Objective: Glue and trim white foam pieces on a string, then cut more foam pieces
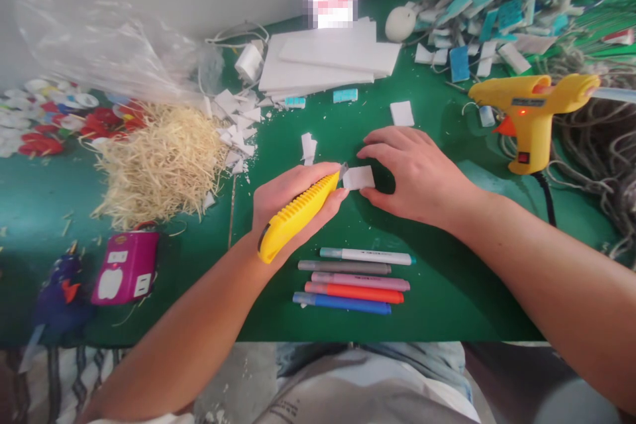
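Note:
My left hand (pixel 278 192) is wrapped round a yellow box cutter (pixel 298 215), its short blade pointing away at the upper right. The blade tip and my left fingertips meet the left edge of a small white foam piece (pixel 360 178). On the other side of that piece is my right hand (pixel 417 172), its fingers spread and curved. My right thumb lies by the piece's lower right corner; whether it touches cannot be made out. A second white foam square (pixel 401 114) lies beyond my right hand, and thin white scraps (pixel 309 147) lie beyond my left.
Several markers (pixel 358 281) lie near the green table's front edge. A yellow glue gun (pixel 531 119) stands right, before tangled cord (pixel 591 165). White foam sheets (pixel 322 59) lie behind. Straw (pixel 163 159), a magenta box (pixel 126 268) and a blue glue gun (pixel 62 291) are left.

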Demonstrator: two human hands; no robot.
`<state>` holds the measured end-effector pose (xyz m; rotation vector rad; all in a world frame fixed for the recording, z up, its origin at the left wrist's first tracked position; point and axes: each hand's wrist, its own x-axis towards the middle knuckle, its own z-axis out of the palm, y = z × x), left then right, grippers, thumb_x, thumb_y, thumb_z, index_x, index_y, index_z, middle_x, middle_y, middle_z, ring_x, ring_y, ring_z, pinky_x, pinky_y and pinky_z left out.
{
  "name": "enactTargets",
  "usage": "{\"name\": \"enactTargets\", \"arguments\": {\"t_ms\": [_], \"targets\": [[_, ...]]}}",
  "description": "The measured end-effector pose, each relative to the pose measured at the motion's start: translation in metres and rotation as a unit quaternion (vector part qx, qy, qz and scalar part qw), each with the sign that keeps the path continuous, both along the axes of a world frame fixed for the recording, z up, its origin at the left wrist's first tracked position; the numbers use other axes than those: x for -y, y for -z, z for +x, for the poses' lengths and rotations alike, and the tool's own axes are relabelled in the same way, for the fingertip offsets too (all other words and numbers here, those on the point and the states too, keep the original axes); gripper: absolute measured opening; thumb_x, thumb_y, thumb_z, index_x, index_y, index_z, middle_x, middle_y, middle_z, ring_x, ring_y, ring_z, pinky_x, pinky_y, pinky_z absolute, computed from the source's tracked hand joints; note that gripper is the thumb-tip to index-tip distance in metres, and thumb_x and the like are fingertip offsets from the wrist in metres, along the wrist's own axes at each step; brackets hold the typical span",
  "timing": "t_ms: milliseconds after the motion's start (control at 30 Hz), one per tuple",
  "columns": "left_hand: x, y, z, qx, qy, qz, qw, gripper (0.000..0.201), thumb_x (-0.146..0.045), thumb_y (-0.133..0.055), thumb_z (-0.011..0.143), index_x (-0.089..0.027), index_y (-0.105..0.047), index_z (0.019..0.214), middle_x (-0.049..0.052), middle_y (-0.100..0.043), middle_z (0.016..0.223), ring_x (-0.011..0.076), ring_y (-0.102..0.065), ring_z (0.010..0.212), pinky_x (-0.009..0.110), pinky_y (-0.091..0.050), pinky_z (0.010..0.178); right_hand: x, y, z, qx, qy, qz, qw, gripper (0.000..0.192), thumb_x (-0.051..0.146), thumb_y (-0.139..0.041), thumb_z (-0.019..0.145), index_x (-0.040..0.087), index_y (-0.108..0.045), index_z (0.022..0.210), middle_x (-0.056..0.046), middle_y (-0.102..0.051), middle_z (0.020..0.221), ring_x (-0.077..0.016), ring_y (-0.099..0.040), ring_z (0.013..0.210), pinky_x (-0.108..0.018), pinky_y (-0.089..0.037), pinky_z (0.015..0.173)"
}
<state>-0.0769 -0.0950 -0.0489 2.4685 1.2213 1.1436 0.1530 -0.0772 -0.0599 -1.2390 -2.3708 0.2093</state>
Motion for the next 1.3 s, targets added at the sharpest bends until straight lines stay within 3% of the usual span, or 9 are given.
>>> {"name": "enactTargets", "arguments": {"t_ms": [233, 933, 1300], "targets": [[-0.0033, 0.0055, 0.0028, 0.038, 0.017, -0.038, 0.998, 0.020, -0.026, -0.076, 0.094, -0.018, -0.076, 0.111, 0.003, -0.082, 0.108, 0.0142, -0.078, 0.089, 0.019, -0.063, 0.089, -0.0025, 0.0022, 0.0027, -0.001, -0.011, -0.001, 1.000, 0.030, 0.030, -0.066, 0.085, 0.011, -0.075, 0.106, -0.021, -0.074, 0.123, -0.0359, -0.069, 0.113, -0.054, -0.053, 0.104], [-0.0053, 0.0062, 0.0036, 0.035, 0.032, -0.074, 0.996, 0.020, -0.023, -0.076, 0.093, -0.017, -0.076, 0.113, 0.004, -0.082, 0.109, 0.0142, -0.077, 0.090, 0.020, -0.062, 0.088, -0.0048, 0.0028, 0.0036, -0.002, -0.016, 0.003, 1.000, 0.028, 0.031, -0.068, 0.084, 0.014, -0.075, 0.105, -0.018, -0.075, 0.122, -0.0348, -0.070, 0.110, -0.054, -0.053, 0.102], [-0.0049, 0.0051, 0.0022, 0.024, 0.045, -0.078, 0.996, 0.021, -0.023, -0.075, 0.094, -0.018, -0.075, 0.113, 0.003, -0.082, 0.110, 0.0139, -0.077, 0.092, 0.020, -0.061, 0.091, -0.0024, -0.0026, 0.0035, 0.007, -0.016, 0.002, 1.000, 0.032, 0.022, -0.063, 0.078, 0.013, -0.076, 0.106, -0.017, -0.076, 0.124, -0.0348, -0.071, 0.111, -0.053, -0.053, 0.102]]}}
